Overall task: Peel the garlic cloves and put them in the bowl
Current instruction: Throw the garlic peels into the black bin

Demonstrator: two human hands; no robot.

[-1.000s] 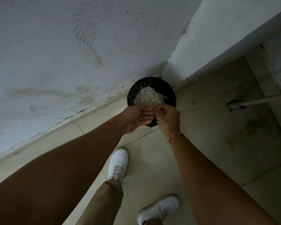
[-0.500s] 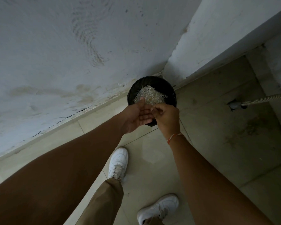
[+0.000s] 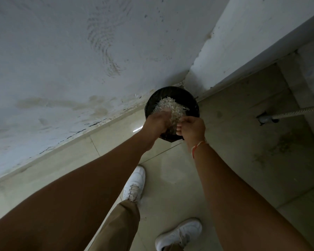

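Shoes first: two white lace-up sneakers stand on the pale glossy floor tiles point(image 3: 170, 171), the left white sneaker point(image 3: 135, 184) ahead beneath a khaki trouser leg point(image 3: 120, 225), the right white sneaker point(image 3: 179, 233) at the bottom edge. Both bare forearms reach forward from the lower corners and meet over a round black bin point(image 3: 172, 93) that stands on the floor in the corner where two white plastered walls join. A thin orange thread bracelet point(image 3: 198, 146) circles the right wrist.

The left hand point(image 3: 157, 123) is turned palm down above the near side of the bin, blurred, its fingers pointing into the heap; whether it holds anything cannot be told. The right hand point(image 3: 192, 127) is just beside it, fingers curled inward with the fingertips bunched toward the left hand; whether they pinch something small or close on nothing cannot be told, since the spot is dark and smeared. No garlic clove can be made out in either hand.

Inside the bin lies a mound of pale papery garlic skins point(image 3: 172, 105), filling most of the opening, with a few flakes lying on the floor by the wall's base. Off to the right, a ribbed metal hose point(image 3: 297, 111) runs from a fitting in the floor toward the frame's edge. The left wall point(image 3: 62, 51) shows brownish stains and a cracked lower edge.
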